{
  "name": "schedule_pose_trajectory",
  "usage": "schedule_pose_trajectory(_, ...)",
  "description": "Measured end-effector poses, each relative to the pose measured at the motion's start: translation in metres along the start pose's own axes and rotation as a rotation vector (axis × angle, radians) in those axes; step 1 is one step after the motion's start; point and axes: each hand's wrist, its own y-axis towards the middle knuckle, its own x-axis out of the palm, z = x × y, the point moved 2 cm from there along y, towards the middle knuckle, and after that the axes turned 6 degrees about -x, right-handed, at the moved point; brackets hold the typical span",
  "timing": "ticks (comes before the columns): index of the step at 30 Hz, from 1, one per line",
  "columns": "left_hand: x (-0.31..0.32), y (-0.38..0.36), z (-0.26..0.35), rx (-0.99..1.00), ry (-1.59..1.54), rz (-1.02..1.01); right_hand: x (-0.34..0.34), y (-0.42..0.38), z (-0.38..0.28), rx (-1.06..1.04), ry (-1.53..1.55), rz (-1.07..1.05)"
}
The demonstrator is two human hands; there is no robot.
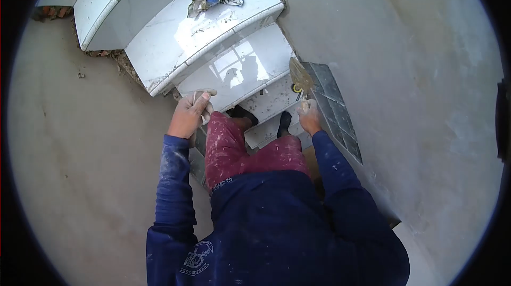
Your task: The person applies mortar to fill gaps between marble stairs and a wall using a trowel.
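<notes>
My right hand [309, 118] is wrapped round the handle of a pointed trowel [301, 76], its blade coated in dried tan material and directed away from me. Just left of the blade is a small round yellow and black thing [296, 88], perhaps a tape measure. My left hand [190, 112], dusty with pale powder, has its fingers closed on a crumpled whitish rag [206, 114]. Both hands are over the lower part of a white marble-like staircase, where my feet stand. A glossy white step [218, 70] lies ahead of my left hand.
Curved white steps [159, 25] rise toward the upper left, with rough broken edging beside the wall. A crumpled bag [215, 0] lies on one tread. Dark grey tiles [332, 105] run along the right side of the stairs. Plastered walls [404, 73] stand on both sides.
</notes>
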Motion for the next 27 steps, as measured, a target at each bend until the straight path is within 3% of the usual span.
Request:
schedule_pose_trajectory(4, 0.093, 0.098, -0.090, -0.108, 0.048, -0.131, 0.063, 0.064, 0.052, -0.216, 0.055, 0.116)
schedule_pose_trajectory(7, 0.148, 0.171, -0.173, -0.050, 0.170, -0.116, 0.094, 0.103, 0.082, -0.347, 0.078, 0.206)
schedule_pose_trajectory(11, 0.197, 0.214, -0.235, -0.154, 0.323, -0.150, 0.125, 0.116, 0.114, -0.353, 0.214, 0.180)
schedule_pose_trajectory(14, 0.222, 0.223, -0.255, 0.098, 0.440, -0.100, 0.144, 0.131, 0.116, -0.343, 0.247, 0.194)
schedule_pose_trajectory(18, 0.238, 0.206, -0.233, 0.103, 0.347, -0.084, 0.155, 0.139, 0.128, -0.303, 0.284, 0.193)
schedule_pose_trajectory(21, 0.238, 0.203, -0.241, 0.150, 0.364, -0.033, 0.146, 0.128, 0.139, -0.400, 0.275, 0.243)
schedule_pose_trajectory(24, 0.232, 0.199, -0.232, 0.089, 0.461, -0.036, 0.144, 0.172, 0.097, -0.460, 0.171, 0.248)
schedule_pose_trajectory(27, 0.231, 0.197, -0.233, 0.116, 0.393, -0.056, 0.161, 0.161, 0.099, -0.354, 0.258, 0.207)
